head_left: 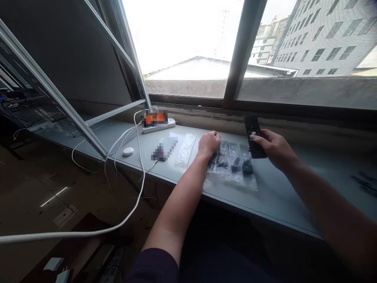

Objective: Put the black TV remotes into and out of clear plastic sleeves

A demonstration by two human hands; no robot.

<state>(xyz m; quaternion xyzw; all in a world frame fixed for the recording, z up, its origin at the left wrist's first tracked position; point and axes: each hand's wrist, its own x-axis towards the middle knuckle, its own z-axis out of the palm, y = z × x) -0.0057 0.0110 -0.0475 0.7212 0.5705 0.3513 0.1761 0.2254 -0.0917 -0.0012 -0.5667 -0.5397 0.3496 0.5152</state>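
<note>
My right hand (273, 147) grips a black remote control (252, 126), raised upright above the table with its buttons toward me and my thumb across its front. My left hand (209, 142) rests at the left end of a row of several black remote controls in clear plastic bags (235, 157). Its fingers are curled in, and what they hold, if anything, is hidden. Left of that hand lies a stack of clear, whitish plastic bags (186, 150).
A white power strip (159, 125) stands near the wall, with white cables (140, 157) running off the table edge (165, 177). A round white object (128, 151) and a blurred-out item (165, 149) lie left. A metal frame (59, 94) leans there; dark objects (365, 182) lie far right.
</note>
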